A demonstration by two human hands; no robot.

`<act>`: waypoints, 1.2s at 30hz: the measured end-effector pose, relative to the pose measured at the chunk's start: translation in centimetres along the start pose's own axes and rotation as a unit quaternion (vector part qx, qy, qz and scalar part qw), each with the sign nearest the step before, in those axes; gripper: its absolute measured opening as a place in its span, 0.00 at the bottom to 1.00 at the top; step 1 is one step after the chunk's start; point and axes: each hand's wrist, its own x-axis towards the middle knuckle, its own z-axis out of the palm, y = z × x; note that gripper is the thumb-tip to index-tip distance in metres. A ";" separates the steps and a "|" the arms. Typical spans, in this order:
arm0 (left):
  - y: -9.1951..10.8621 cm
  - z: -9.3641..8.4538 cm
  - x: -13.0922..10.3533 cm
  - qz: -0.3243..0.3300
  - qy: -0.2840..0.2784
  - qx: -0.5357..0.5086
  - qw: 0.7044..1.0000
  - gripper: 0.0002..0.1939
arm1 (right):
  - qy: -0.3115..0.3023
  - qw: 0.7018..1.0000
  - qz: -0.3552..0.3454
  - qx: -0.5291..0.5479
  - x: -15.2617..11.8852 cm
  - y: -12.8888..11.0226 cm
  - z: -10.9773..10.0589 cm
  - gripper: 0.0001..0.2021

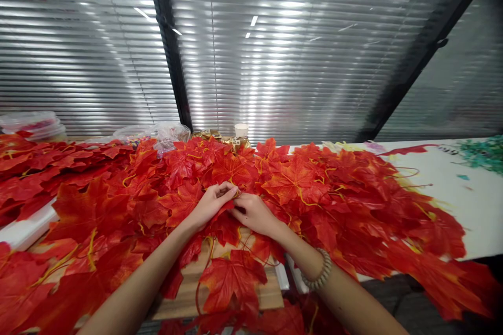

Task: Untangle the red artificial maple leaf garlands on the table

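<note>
My left hand (pixel 214 203) and my right hand (pixel 253 213) meet above a heap of red artificial maple leaves (pixel 294 180). Both are closed, thumbs and fingertips pinched together at one spot. Between them shows the red edge of an artificial maple leaf (pixel 225 206), held in the fingers. The exact grip is partly hidden behind the fingers. Just below my hands, another maple leaf (pixel 234 277) with an orange centre hangs over a wooden board (pixel 188 293). Thin reddish stems or cords run beside it.
A white table (pixel 459 204) shows at the right, with green shredded material (pixel 485 152) on it. Behind the leaves stand a paper cup (pixel 241 130), clear plastic bags (pixel 173 133) and a round plastic tub (pixel 35 124). Windows with blinds (pixel 251 63) rise behind.
</note>
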 end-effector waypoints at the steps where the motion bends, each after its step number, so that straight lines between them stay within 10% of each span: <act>1: 0.0 0.0 0.0 0.001 -0.001 0.003 1.000 0.13 | 0.000 1.000 -0.001 0.000 0.0 0.0 0.0 0.06; 36: 0.1 0.0 0.0 0.003 -0.018 0.011 1.000 0.13 | 0.001 1.000 -0.011 -0.008 0.0 0.2 0.1 0.06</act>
